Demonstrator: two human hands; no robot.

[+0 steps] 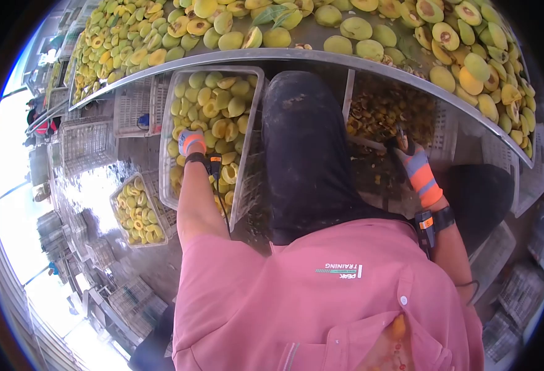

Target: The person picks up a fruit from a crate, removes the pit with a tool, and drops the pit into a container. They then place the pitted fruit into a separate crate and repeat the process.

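My left hand (pixel 192 142), in an orange and grey glove, is down among yellow-green stone fruit halves (pixel 213 102) in a white crate (pixel 168 167) to the left of my knee. Its fingertips are hidden from above. My right hand (pixel 413 164), in a matching striped glove, is to the right of my knee, fingers closed around a small hand tool (pixel 400 135) with a dark body. Beyond that hand, a crate (pixel 348 99) under the table edge holds brown pits and scraps (pixel 386 114).
A metal-edged table (pixel 272 54) heaped with whole and halved fruit (pixel 352 28) curves across in front of me. Another crate of halves (pixel 139 210) stands on the floor at left. Stacked crates (pixel 86 145) stand behind it. A cable (pixel 223 201) runs along my left forearm.
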